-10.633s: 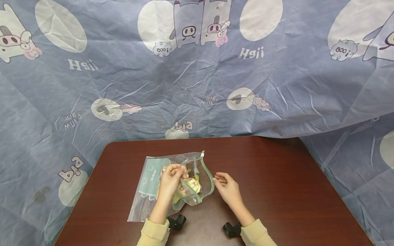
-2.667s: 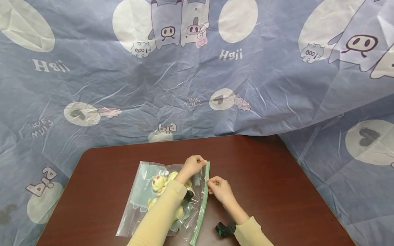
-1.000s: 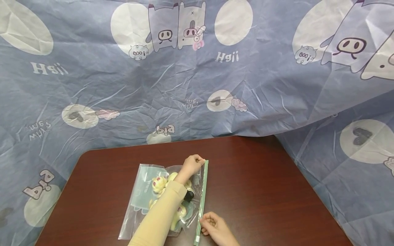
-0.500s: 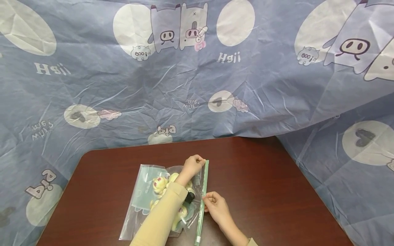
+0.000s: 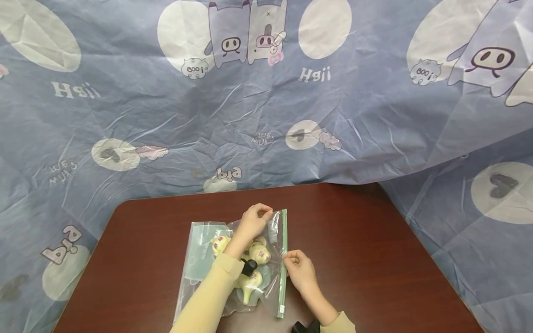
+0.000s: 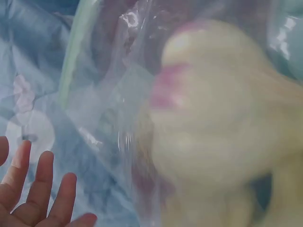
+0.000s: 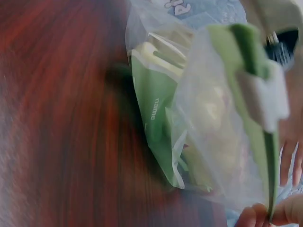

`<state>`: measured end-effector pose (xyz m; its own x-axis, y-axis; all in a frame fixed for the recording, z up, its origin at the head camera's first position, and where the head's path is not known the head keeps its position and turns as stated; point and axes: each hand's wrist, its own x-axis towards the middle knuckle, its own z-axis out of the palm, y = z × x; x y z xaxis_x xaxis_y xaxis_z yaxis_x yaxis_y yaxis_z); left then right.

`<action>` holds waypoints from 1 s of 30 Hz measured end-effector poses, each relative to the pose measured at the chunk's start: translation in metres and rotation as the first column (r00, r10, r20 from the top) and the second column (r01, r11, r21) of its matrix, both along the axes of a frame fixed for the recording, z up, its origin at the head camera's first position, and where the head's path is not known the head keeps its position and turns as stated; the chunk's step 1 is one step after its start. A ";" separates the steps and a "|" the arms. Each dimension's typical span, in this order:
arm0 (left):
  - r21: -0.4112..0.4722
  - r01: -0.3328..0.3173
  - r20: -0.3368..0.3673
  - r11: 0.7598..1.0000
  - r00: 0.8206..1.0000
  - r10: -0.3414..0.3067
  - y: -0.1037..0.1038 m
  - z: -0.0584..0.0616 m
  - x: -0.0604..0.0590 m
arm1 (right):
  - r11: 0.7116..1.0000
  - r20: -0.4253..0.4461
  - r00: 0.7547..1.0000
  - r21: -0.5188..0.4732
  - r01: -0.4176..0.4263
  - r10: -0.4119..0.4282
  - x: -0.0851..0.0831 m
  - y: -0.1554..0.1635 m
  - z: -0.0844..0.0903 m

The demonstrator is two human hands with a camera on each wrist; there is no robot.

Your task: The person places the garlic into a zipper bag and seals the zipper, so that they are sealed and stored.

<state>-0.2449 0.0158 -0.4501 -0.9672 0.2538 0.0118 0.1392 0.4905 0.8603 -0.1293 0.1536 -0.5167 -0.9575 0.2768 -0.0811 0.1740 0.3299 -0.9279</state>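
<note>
Right hand [image 5: 300, 270] moved farther up green zip strip [image 5: 284, 259], pinching it; strip runs near–far. Left hand [image 5: 255, 220] grips bag [image 5: 233, 259] top.

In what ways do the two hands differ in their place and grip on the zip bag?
The left hand holds the far top corner of the zip bag, its arm lying across the bag. The right hand pinches the green zip strip about midway, beside the bag on the table. Both touch the same bag.
</note>
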 end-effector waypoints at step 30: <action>-0.106 -0.351 0.039 0.931 0.934 0.356 -0.124 -0.046 0.041 | 0.992 0.027 0.994 0.072 0.108 -0.110 -0.034 0.033 -0.011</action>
<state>-0.2036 -0.1080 -0.4963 -0.9928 -0.1074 -0.0528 -0.1057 0.5791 0.8083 -0.1637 0.1871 -0.5277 -0.9187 0.3854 -0.0869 0.2407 0.3716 -0.8966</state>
